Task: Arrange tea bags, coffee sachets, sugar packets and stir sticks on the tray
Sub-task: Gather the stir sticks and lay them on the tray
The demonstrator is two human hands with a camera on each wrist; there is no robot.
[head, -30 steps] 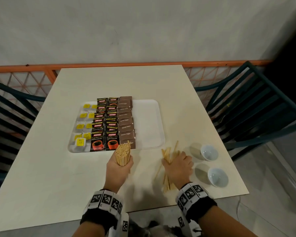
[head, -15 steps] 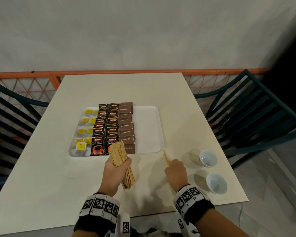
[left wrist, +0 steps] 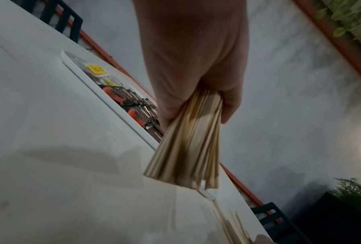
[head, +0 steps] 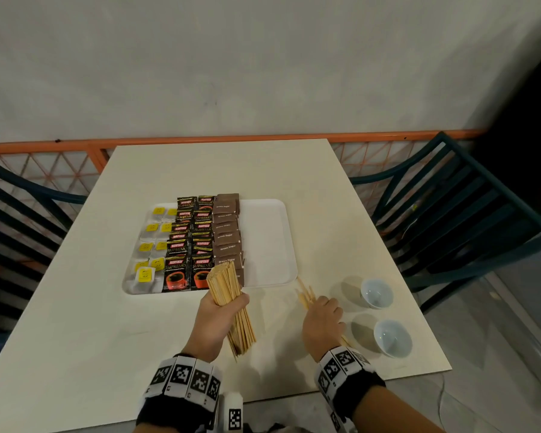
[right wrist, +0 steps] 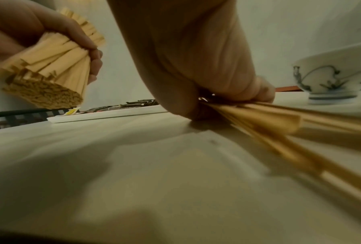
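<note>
Stir sticks (head: 229,303) are held as a thick bundle in the left hand (head: 214,320), fingers wrapped round its middle, raised just in front of the white tray (head: 267,242); the remainder (head: 305,296) lie on the table (head: 75,323) under the right hand (head: 320,318), whose curled fingers clutch them against the surface. Advice: gather the loose sticks parallel, merge them into the bundle, tap the ends level, then lay them in the tray's bare right strip beside the brown sugar packets (head: 228,235). Left wrist is upright, bundle tilted forward; right wrist is low, knuckles up, near two small bowls (head: 376,292).
</note>
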